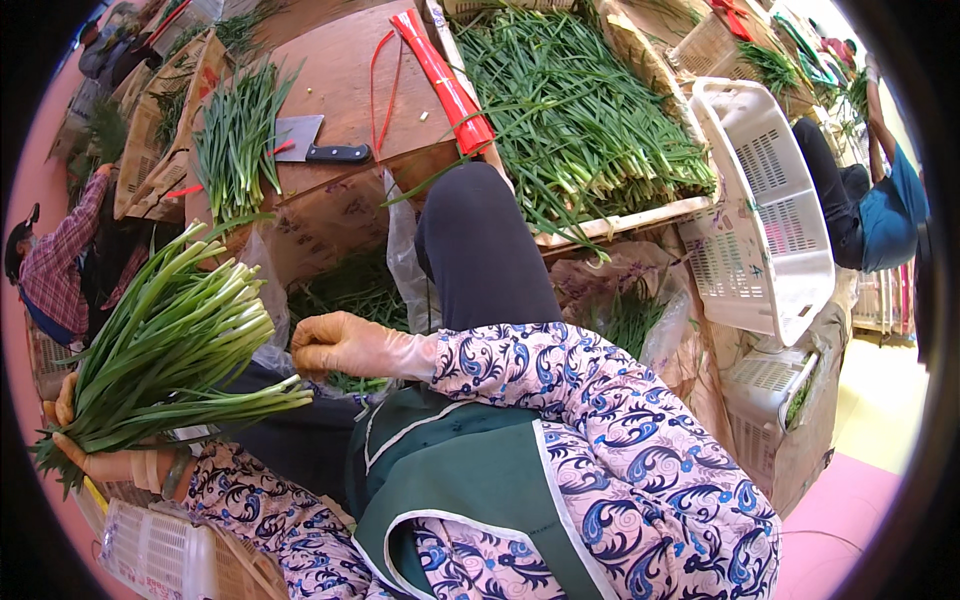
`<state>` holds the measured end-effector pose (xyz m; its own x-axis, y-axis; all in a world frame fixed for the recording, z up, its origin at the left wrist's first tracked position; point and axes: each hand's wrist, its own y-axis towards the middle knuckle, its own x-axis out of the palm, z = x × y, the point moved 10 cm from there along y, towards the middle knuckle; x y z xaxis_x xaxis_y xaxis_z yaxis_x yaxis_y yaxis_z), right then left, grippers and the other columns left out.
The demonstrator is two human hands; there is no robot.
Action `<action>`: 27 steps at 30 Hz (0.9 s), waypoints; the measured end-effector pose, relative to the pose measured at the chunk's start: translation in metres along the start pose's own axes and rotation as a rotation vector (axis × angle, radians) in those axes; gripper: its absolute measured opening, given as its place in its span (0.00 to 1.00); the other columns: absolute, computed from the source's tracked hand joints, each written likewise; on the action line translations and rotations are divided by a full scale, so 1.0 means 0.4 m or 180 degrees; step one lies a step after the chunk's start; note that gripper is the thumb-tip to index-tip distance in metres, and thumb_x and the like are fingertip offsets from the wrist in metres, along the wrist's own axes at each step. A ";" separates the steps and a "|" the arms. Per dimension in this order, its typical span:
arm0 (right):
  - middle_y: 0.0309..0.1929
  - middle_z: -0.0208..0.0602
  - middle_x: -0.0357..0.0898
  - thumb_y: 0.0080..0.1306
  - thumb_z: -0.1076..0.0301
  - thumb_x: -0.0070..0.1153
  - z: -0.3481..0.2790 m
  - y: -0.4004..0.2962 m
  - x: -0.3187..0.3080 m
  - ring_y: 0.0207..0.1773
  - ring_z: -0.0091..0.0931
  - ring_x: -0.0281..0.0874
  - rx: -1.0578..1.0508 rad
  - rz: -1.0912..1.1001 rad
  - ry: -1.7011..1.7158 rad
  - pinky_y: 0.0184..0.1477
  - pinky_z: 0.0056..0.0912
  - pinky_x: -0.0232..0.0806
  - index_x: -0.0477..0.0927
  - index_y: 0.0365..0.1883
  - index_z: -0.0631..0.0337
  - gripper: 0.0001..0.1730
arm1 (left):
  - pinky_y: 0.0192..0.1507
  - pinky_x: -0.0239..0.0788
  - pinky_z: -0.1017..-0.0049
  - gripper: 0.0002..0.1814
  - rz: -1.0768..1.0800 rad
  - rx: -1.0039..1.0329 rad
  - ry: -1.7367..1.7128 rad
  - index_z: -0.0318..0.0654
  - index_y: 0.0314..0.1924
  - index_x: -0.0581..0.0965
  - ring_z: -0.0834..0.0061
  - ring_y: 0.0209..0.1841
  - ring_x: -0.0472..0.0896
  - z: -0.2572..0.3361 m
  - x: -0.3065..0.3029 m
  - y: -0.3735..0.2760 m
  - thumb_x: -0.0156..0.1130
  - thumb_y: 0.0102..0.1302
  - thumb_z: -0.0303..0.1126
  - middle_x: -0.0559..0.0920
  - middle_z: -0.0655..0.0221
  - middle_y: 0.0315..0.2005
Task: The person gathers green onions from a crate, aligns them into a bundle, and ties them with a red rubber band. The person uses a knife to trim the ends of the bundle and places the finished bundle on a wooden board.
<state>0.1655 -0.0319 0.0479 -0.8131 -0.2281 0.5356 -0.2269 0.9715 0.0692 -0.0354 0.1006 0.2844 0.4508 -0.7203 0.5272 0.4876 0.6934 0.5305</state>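
At the lower left, my left hand (97,450) grips a large bunch of garlic chives (180,330) near its leafy end, with the pale stem ends fanned out to the right. My right hand (337,345), in a tan glove, hangs over my lap just right of those stems; its fingers are curled and nothing shows in them. Above, a smaller bunch of green chives (240,135) lies on the wooden board (337,82), beside a cleaver (322,146) with a black handle. A bundle of red strips (442,82) leans at the board's right edge.
A crate heaped with chives (577,120) stands at upper centre. To its right is a white plastic basket (772,217), tilted on its side. Plastic bags with greens lie below the board. Another basket (150,547) is at lower left. Other people sit at far left and far right.
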 end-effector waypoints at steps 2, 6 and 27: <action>0.48 0.39 0.78 0.65 0.68 0.54 -0.043 -0.002 0.041 0.51 0.24 0.73 -0.0307 -0.0216 -0.0345 0.56 0.29 0.65 0.72 0.53 0.69 0.20 | 0.64 0.58 0.59 0.26 -0.0148 -0.0067 -0.0072 0.32 0.54 0.72 0.63 0.58 0.70 -0.020 0.026 0.004 0.44 0.68 0.47 0.75 0.58 0.53; 0.39 0.34 0.81 0.64 0.67 0.57 -0.005 -0.007 0.095 0.43 0.20 0.74 0.0311 -0.0309 0.0024 0.48 0.26 0.67 0.78 0.44 0.69 0.15 | 0.63 0.55 0.61 0.20 0.0482 0.0224 0.0066 0.35 0.52 0.72 0.68 0.54 0.68 -0.004 -0.041 -0.005 0.50 0.66 0.42 0.73 0.65 0.47; 0.35 0.31 0.77 0.66 0.65 0.56 0.005 -0.027 -0.085 0.35 0.22 0.74 0.0601 0.0485 0.0737 0.39 0.21 0.65 0.75 0.42 0.61 0.11 | 0.48 0.64 0.79 0.11 0.0917 0.1578 0.0231 0.42 0.42 0.77 0.85 0.37 0.71 0.060 -0.068 -0.061 0.64 0.60 0.34 0.73 0.83 0.27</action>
<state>0.1944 -0.0348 0.0275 -0.7068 -0.0392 0.7063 -0.2250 0.9591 -0.1720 -0.0775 0.1038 0.2732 0.5722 -0.4885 0.6588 -0.0631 0.7746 0.6293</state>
